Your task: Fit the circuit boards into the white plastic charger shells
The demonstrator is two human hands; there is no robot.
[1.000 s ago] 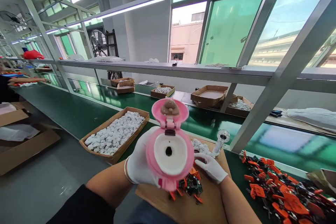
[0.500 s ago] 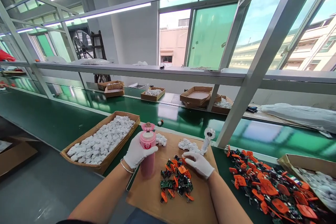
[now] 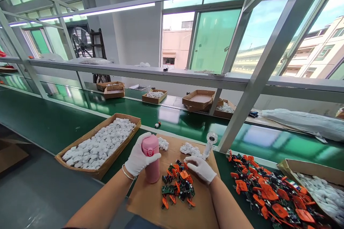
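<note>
In a white glove, my left hand (image 3: 138,155) is wrapped round an upright pink flask (image 3: 152,171) whose lid is down. My right hand (image 3: 200,169), also gloved, is open with its thumb and fingers apart. It rests at the right edge of a heap of green circuit boards with orange parts (image 3: 179,186) on a cardboard sheet (image 3: 150,209). Behind its fingertips lie small white pieces (image 3: 191,149), beside a small clear-headed handheld fan (image 3: 211,143). More white pieces (image 3: 162,144) sit behind the flask.
A cardboard tray of white pieces (image 3: 100,145) stands on the left. To the right are a large pile of orange-and-green board parts (image 3: 268,189) and another box (image 3: 309,166) with white pieces. A slanted metal post (image 3: 242,111) rises behind the cardboard sheet.
The flask's lid has swung down from raised to closed. My left hand still grips the flask, and my right hand stays by the heap. The view has shifted slightly.
</note>
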